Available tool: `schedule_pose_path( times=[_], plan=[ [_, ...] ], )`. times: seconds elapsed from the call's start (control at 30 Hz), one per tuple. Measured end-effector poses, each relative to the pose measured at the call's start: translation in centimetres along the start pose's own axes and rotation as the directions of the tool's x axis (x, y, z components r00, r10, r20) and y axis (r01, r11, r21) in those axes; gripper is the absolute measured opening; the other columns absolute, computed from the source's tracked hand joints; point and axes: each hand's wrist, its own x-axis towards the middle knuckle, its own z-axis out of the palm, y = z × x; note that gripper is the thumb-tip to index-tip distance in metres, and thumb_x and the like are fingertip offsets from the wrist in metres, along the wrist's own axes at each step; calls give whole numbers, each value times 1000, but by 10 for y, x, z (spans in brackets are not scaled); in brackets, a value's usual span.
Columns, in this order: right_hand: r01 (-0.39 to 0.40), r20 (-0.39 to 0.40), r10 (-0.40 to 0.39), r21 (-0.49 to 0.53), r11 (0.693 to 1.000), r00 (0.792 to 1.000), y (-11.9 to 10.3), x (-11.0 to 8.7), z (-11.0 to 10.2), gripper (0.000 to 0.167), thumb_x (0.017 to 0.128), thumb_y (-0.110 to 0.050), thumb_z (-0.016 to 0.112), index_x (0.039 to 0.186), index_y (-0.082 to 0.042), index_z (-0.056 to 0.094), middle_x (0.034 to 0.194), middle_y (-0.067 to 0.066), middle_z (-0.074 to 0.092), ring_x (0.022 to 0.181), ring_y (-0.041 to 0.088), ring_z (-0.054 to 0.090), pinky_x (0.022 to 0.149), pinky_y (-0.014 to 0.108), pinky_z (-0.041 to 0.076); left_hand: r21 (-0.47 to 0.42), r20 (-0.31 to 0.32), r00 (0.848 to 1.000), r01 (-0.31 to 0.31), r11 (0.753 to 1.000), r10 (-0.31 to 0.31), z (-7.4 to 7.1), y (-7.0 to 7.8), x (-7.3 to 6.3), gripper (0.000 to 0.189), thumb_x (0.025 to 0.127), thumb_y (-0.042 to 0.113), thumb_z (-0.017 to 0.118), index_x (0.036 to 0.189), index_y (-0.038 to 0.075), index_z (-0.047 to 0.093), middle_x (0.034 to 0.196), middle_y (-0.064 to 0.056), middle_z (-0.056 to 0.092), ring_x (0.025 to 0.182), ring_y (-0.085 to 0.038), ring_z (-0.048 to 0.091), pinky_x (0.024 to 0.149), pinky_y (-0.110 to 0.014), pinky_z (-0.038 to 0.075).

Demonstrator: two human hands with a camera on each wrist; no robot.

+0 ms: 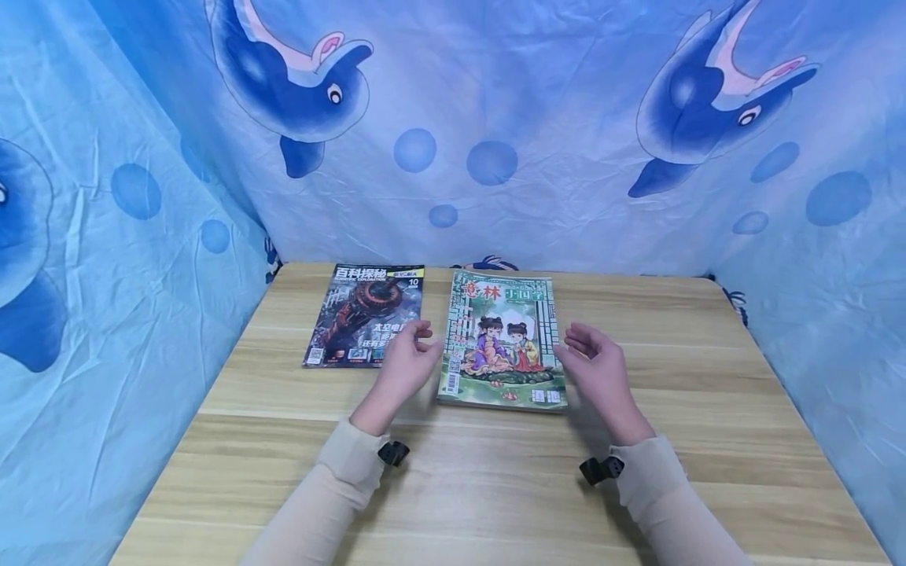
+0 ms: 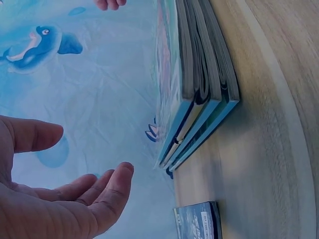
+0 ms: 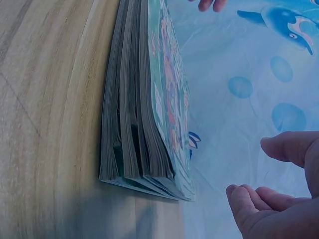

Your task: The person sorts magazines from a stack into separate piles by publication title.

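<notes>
A stack of several magazines (image 1: 504,342) lies on the table, its green top cover showing two cartoon figures. Both wrist views show its page edges, the left wrist view with blue-edged spines (image 2: 199,124). My left hand (image 1: 406,358) hovers at the stack's left side with relaxed, slightly bent fingers and holds nothing. At the right side is my right hand (image 1: 594,365), likewise free, fingers loosely bent and thumb apart from them in the right wrist view. A dark magazine (image 1: 361,314) with a red-and-black space picture lies left of the stack, partly covered by my left hand in the head view.
The wooden table (image 1: 481,487) has its back edge just behind the magazines. A blue cloth (image 1: 552,220) printed with dolphins and bubbles hangs behind it and along both sides. Each wrist wears a small black camera (image 1: 602,470) over a light sleeve.
</notes>
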Motion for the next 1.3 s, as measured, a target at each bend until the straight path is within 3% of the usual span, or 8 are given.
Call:
schedule_pose_path(
  times=[0.37, 0.67, 0.8, 1.3],
  plan=[
    [-45, 14, 46, -40, 998, 999, 9, 6, -3, 58, 93, -13, 76, 142, 8, 50, 135, 25, 57, 123, 33, 57, 95, 23, 50, 43, 22, 1000, 19, 999, -20, 8, -9, 11, 51, 95, 14, 69, 138, -8, 52, 127, -22, 62, 101, -30, 66, 79, -41, 58],
    [-108, 15, 109, -82, 991, 994, 13, 15, 0, 59, 94, -14, 72, 143, 7, 49, 137, 24, 56, 124, 33, 55, 103, 41, 47, 81, 33, 998, 55, 995, -58, 16, -10, 26, 51, 96, 15, 68, 139, -7, 52, 125, -20, 61, 102, -31, 64, 88, -44, 54],
    [-129, 20, 132, -93, 987, 991, 12, 18, 2, 59, 95, -13, 72, 145, 6, 48, 139, 23, 55, 125, 32, 54, 103, 42, 47, 85, 29, 998, 56, 995, -59, 19, -11, 33, 51, 94, 13, 69, 138, -8, 52, 124, -22, 61, 103, -33, 63, 90, -45, 53],
    [-160, 37, 169, -167, 973, 985, 17, 35, 5, 60, 94, -12, 72, 145, 8, 47, 135, 25, 57, 124, 35, 56, 102, 42, 48, 114, 53, 986, 151, 982, -158, 28, -20, 61, 53, 96, 17, 67, 140, -8, 51, 122, -20, 59, 112, -34, 57, 95, -46, 51]
  ],
)
